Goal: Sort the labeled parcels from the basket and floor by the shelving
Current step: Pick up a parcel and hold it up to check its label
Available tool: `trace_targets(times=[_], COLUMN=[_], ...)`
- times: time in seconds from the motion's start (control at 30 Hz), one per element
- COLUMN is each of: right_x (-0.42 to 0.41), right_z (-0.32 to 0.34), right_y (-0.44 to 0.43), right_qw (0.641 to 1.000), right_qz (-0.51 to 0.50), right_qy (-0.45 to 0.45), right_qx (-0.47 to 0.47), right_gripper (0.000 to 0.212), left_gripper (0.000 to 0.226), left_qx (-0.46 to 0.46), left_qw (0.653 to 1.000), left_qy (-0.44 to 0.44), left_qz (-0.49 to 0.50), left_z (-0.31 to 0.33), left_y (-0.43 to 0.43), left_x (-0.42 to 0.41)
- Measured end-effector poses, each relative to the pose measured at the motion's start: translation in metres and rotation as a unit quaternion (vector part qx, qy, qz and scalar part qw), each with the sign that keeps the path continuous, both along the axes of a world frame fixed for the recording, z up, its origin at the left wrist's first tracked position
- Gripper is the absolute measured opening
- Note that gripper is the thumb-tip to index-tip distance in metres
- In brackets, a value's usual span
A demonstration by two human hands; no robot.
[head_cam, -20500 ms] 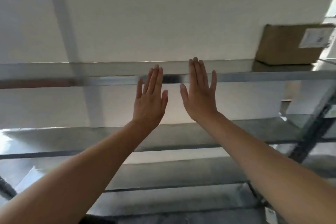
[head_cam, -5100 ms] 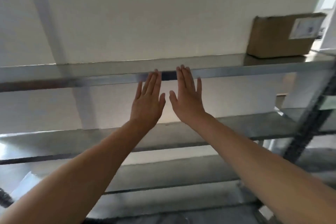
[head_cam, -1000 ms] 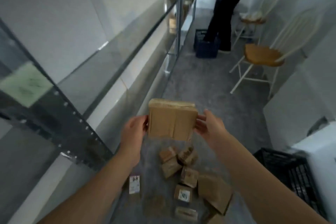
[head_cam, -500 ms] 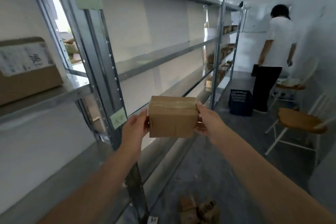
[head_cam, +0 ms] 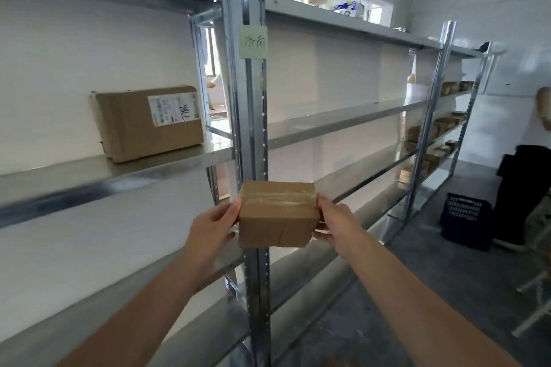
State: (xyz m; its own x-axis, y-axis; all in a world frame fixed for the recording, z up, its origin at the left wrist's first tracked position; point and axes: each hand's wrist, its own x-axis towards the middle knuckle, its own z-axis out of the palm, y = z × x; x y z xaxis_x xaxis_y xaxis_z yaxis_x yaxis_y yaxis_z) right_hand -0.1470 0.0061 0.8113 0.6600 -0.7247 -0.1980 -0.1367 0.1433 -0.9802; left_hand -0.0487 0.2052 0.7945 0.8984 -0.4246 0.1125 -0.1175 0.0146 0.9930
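I am holding a small taped cardboard parcel [head_cam: 277, 214] between both hands, in the air directly in front of the galvanised upright post [head_cam: 252, 128] of the shelving. The left hand [head_cam: 213, 226] is gripping the parcel's left side and the right hand [head_cam: 335, 220] is gripping its right side. Each thumb is lying near the top edge and the fingers are curling round the box, with their tips hidden behind it. The parcel is sitting level, touching no shelf.

A green paper note [head_cam: 253, 42] with handwritten characters is sticking to the post above the parcel. To the left, a larger labelled parcel [head_cam: 149, 122] is standing on edge on the middle shelf [head_cam: 74, 179], leaning against the white wall, with its printed label facing me. More brown parcels [head_cam: 444, 125] are lying on the far shelves to the right. A dark blue plastic basket [head_cam: 466, 220] is standing on the grey floor beside those far shelves. A person in dark trousers [head_cam: 524, 188] is standing just beyond the basket, partly cut off by the frame edge.
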Motion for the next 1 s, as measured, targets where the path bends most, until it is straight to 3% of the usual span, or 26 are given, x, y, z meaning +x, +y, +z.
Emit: trace_targets(times=[0.13,0.37,0.53,0.7,0.9,1.0], right_x=[0.02,0.044,0.054,0.062,0.058,0.056], right_z=[0.016,0.028,0.016,0.014,0.008,0.001], right_y=[0.036,0.124,0.217,0.325,0.447,0.495], right_qw=[0.998,0.995,0.985,0.957,0.914,0.887], right_qz=[0.052,0.103,0.168,0.278,0.397,0.455], right_qy=[0.019,-0.017,-0.023,-0.036,-0.057,-0.067], right_qx=[-0.029,0.002,0.034,0.079,0.057,0.048], right_gripper=[0.035,0.032,0.037,0.026,0.015,0.024], left_gripper=[0.053,0.036,0.029,0.031,0.039,0.038], left_qx=[0.025,0.042,0.017,-0.016,-0.055,-0.046], left_qw=[0.998,0.985,0.98,0.969,0.946,0.94], left_qy=[-0.038,-0.129,-0.128,-0.102,-0.077,-0.071], left_qz=[0.031,0.107,0.154,0.226,0.309,0.33], left_z=[0.011,0.023,0.02,0.006,-0.006,-0.013], left_y=[0.05,0.153,0.249,0.356,0.472,0.515], left_x=[0.003,-0.016,-0.044,-0.078,-0.121,-0.143])
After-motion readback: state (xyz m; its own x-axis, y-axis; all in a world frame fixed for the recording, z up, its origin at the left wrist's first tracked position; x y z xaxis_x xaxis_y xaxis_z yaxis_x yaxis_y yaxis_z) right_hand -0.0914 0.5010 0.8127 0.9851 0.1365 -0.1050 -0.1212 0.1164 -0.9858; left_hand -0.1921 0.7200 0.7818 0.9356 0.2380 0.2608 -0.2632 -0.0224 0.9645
